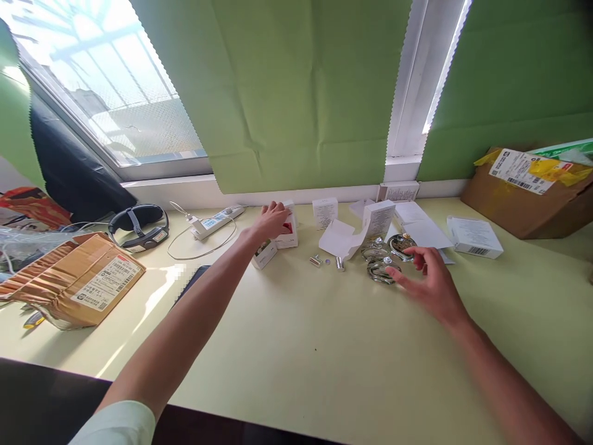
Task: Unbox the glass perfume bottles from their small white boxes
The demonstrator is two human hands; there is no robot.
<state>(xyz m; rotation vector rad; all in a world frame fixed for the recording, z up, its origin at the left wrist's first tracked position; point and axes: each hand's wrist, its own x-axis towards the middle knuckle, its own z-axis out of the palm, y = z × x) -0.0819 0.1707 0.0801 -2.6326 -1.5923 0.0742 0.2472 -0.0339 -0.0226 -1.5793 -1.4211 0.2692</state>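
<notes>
Reaching forward, the left hand (273, 219) rests with curled fingers on top of a small white box with a red panel (288, 233), which stands on the pale counter (296, 358) close to the window sill. A second small white box (264, 253) lies just beside it, touching or nearly touching its near side. The right hand (433, 284) is spread fairly wide, palm down, holding nothing; its fingertips touch a cluster of shiny metal rings (383, 259) lying on the counter. Behind the rings lies an opened white carton (356, 232) with its flap unfolded. Between the two hands, small metal cylinders (327, 261) lie loose on the counter. Further left are a white power strip (215, 220) with its cable, a dark headband (139, 225) and a torn brown parcel (78, 278). At far right stands a cardboard box (528, 191) with a shipping label.
</notes>
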